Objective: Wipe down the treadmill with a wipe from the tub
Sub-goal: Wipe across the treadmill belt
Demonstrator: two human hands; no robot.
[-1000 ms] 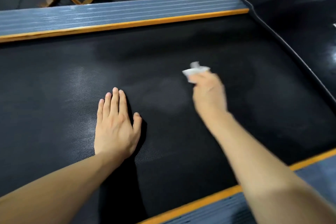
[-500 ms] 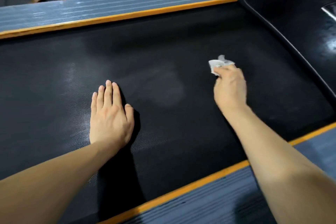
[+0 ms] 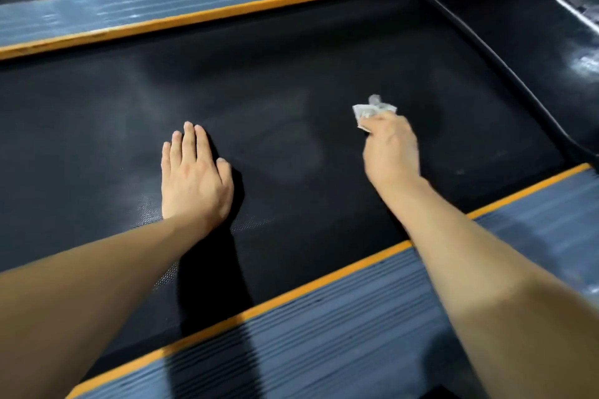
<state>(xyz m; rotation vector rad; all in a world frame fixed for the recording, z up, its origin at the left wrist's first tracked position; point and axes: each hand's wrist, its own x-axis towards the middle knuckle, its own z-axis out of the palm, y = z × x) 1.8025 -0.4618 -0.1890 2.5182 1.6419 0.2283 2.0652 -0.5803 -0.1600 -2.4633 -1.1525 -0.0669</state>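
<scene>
We see the left hand (image 3: 194, 178) lying flat, fingers straight and together, on the textured black treadmill belt (image 3: 291, 74), whose long axis runs left to right between grey ribbed side rails with orange edging (image 3: 201, 6). The right hand (image 3: 390, 149) pinches a crumpled white wipe (image 3: 369, 111) in curled fingers, pressing it on the belt; the bunched wipe pokes out beyond the fingers toward the far rail.

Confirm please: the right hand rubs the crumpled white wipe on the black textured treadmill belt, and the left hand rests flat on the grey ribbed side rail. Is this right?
Not quite. In the head view the left hand lies flat on the black textured treadmill belt, not on the grey ribbed side rail. The rest holds: the right hand holds the crumpled white wipe against the belt.
</scene>
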